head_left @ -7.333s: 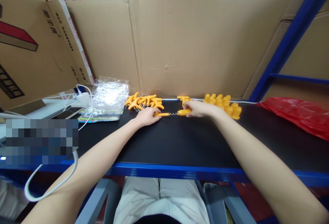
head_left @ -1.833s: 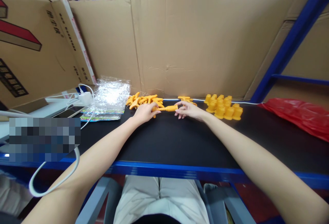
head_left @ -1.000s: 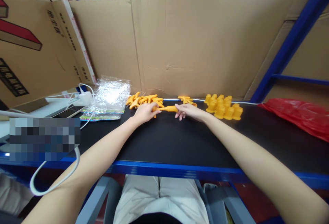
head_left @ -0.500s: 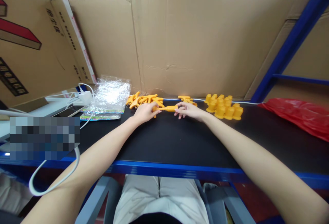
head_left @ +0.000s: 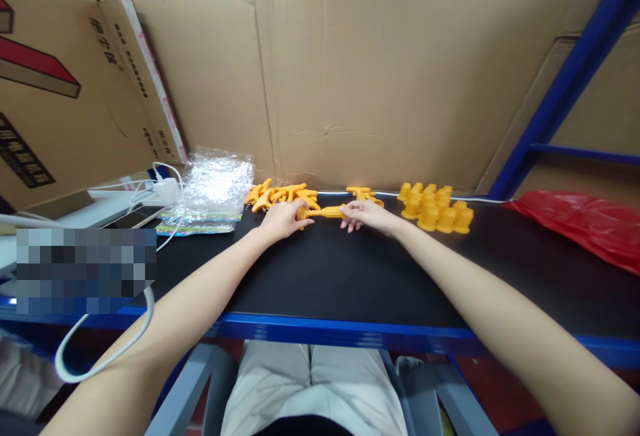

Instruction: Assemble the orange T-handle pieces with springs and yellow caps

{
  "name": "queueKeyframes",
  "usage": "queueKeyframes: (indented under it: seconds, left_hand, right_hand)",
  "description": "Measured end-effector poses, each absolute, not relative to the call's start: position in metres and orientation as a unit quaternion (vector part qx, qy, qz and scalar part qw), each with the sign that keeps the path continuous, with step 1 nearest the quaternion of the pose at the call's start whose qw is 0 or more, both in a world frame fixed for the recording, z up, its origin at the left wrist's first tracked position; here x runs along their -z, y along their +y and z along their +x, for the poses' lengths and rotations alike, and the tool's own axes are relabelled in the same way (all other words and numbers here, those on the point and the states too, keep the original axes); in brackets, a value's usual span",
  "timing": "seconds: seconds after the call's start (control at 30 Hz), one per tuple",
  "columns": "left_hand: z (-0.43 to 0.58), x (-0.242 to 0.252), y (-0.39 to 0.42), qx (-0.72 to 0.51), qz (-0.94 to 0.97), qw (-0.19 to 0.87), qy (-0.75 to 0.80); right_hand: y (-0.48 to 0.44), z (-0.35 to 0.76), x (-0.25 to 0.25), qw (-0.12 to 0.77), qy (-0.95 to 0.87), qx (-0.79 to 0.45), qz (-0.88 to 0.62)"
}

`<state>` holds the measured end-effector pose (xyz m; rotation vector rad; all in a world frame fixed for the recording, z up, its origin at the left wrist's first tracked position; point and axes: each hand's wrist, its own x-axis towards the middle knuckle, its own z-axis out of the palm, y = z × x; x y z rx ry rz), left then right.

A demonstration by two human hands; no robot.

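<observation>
Since seven seconds back, our hands have drawn closer and the spring that showed between the two halves of the orange piece (head_left: 327, 211) is hidden, so the halves now sit end to end. We judge this piece nearly joined, with only its seating left. Our left hand (head_left: 283, 218) curls over its nine o'clock end, and our right hand (head_left: 367, 214) pinches its three o'clock end with thumb and fingertips, so both hands hold it low over the black table top (head_left: 350, 276). It lies straight between the two grips. A pile of orange T-shaped pieces (head_left: 280, 195) lies just beyond the left hand at twelve o'clock. A cluster of orange caps (head_left: 435, 207) stands at three o'clock of the right hand, so we judge plenty remains. Clear plastic bags (head_left: 213, 186) lie at nine o'clock.
</observation>
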<state>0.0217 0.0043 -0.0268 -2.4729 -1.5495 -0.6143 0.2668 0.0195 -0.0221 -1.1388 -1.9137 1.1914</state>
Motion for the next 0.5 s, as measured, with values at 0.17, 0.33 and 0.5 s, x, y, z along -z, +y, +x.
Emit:
queueKeyframes:
  seconds: [0.17,0.33,0.5]
  left_hand:
    - [0.0219,0.0301,0.0055,0.213,-0.830,0.089,-0.508]
    - [0.0220,0.0322,0.0064,0.222,-0.832,0.095,-0.499]
    - [0.0225,0.0311,0.0054,0.221,-0.830,0.091,-0.503]
  right_hand:
    - [0.0217,0.2667,0.0241,0.296,-0.725,-0.445,-0.434]
    - [0.0232,0.2665,0.0259,0.296,-0.725,-0.441,-0.438]
    - [0.0248,0.2662,0.0272,0.299,-0.721,-0.443,-0.441]
